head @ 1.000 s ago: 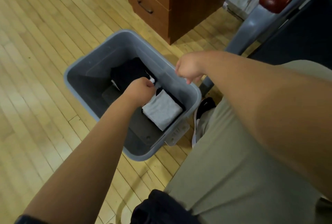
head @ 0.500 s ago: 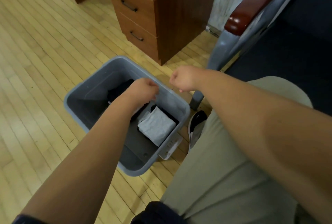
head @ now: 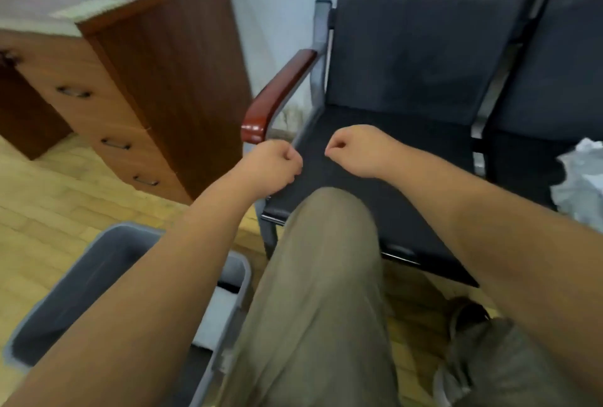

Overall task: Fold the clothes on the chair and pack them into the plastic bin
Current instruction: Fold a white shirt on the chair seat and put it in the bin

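As the head camera looks down over the person's lap, we see both hands in the middle of the frame, in front of a dark chair [head: 408, 158]. The left hand [head: 277, 163] is closed into a fist with the fingers curled in, and it holds nothing. The right hand [head: 355, 148] is closed in the same way, also with nothing in it. The two fists are near each other but apart, and both hang over the front part of the seat.

The plastic bin [head: 91, 276] stands on the wooden floor [head: 49, 204] in the lower left of the frame. The left forearm crosses over it and hides a large part of its inside. Between this forearm and the beige trouser leg [head: 326, 292] we can see a pale folded cloth [head: 218, 318] lying in the bin.

At the right edge of the frame, a crumpled light grey garment [head: 580, 178] lies on the seat of a second dark chair, well apart from both hands. We cannot tell how many pieces it is.

A reddish wooden armrest [head: 277, 96] stands just above the left hand. In the upper left is a brown drawer cabinet [head: 156, 80] with metal handles, against a pale wall. The raised knee is between the camera and the front edge of the seat. A dark shoe [head: 470, 312] is on the floor in the lower right.
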Tool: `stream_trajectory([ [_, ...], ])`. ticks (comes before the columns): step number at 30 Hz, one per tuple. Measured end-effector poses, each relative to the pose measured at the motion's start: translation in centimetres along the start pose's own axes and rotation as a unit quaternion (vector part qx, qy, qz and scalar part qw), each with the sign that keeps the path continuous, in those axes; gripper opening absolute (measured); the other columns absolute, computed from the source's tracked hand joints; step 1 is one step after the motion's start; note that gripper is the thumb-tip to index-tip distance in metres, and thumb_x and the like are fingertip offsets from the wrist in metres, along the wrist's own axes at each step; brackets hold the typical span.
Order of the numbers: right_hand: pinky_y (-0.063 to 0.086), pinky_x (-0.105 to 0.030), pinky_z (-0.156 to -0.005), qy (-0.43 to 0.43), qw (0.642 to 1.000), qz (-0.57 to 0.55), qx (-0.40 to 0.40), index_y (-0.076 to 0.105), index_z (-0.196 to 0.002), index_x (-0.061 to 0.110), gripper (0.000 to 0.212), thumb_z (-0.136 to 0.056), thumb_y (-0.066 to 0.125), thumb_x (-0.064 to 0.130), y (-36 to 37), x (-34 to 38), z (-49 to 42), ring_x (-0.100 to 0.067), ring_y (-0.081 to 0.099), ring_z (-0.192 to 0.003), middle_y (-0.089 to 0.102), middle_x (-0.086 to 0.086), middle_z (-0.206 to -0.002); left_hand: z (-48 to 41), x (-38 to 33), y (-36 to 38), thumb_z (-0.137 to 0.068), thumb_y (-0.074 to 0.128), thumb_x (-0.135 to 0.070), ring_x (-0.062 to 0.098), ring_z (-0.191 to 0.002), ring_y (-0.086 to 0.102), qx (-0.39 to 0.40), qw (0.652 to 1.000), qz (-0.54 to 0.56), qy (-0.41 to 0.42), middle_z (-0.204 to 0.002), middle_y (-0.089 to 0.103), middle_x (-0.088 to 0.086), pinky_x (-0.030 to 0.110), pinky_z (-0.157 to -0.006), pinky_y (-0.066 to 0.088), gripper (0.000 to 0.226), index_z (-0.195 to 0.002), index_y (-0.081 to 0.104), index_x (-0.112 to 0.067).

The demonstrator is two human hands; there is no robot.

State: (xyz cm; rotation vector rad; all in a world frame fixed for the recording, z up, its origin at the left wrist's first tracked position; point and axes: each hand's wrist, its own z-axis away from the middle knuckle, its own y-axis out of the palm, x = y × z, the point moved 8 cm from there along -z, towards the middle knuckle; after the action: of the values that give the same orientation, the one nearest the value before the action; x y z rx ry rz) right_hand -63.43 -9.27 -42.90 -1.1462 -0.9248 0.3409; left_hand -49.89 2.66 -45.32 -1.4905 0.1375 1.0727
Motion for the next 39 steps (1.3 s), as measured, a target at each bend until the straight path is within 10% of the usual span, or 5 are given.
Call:
stream_trajectory([
  [15,0.061,-0.053,-0.092,0.351,0.910,-0.160,-0.151,0.076,-0.107,0.005,0.028,-0.098,0.055,0.023,-8.8,-35.0,13.5,-0.037,0.074,-0.100,0.076,-0.016,-0.104,-5.8,-26.2,27.0,-0.098,0.063,-0.033,0.003,-0.088,0.075,0.272,0.932,-0.078,0.227,-0.099,0.078,-0.011,0.041,-0.088,0.062,0.010,-0.099,0.073,-0.034],
  [24,0.042,-0.032,-0.097,0.442,0.896,0.026,-0.019,0.060,-0.098,0.007,0.025,-0.111,0.042,0.018,-6.3,-45.7,18.8,-0.023,0.051,-0.100,0.062,-0.010,-0.114,-4.5,-25.8,38.9,-0.102,0.064,-0.028,0.008,-0.097,0.067,0.336,0.894,-0.125,0.269,-0.099,0.071,-0.013,0.029,-0.089,0.055,0.010,-0.109,0.071,-0.030],
  [30,0.044,-0.040,-0.110,0.441,0.888,0.104,0.078,0.066,-0.132,0.020,0.037,-0.103,0.043,0.019,-2.7,-48.4,19.9,-0.033,0.052,-0.125,0.054,-0.009,-0.139,-4.3,-24.4,39.7,-0.102,0.063,-0.028,0.005,-0.098,0.066,0.350,0.883,-0.155,0.273,-0.102,0.071,-0.014,0.028,-0.090,0.054,0.010,-0.108,0.070,-0.031],
  [36,0.044,-0.038,-0.089,0.470,0.880,0.062,-0.035,0.056,-0.083,0.010,0.020,-0.097,0.043,0.014,-4.8,-48.9,20.6,-0.029,0.052,-0.107,0.057,-0.012,-0.114,-4.4,-24.8,39.2,-0.103,0.062,-0.030,0.003,-0.096,0.067,0.341,0.890,-0.142,0.267,-0.097,0.071,-0.015,0.024,-0.084,0.052,0.012,-0.110,0.070,-0.033],
  [39,0.048,-0.044,-0.098,0.465,0.875,0.047,-0.126,0.069,-0.110,0.011,0.026,-0.100,0.049,0.023,-7.1,-49.9,21.8,-0.036,0.050,-0.124,0.048,-0.011,-0.132,-4.1,-24.9,38.9,-0.102,0.063,-0.029,0.004,-0.095,0.068,0.339,0.894,-0.129,0.263,-0.099,0.072,-0.014,0.023,-0.082,0.052,0.012,-0.111,0.070,-0.033],
])
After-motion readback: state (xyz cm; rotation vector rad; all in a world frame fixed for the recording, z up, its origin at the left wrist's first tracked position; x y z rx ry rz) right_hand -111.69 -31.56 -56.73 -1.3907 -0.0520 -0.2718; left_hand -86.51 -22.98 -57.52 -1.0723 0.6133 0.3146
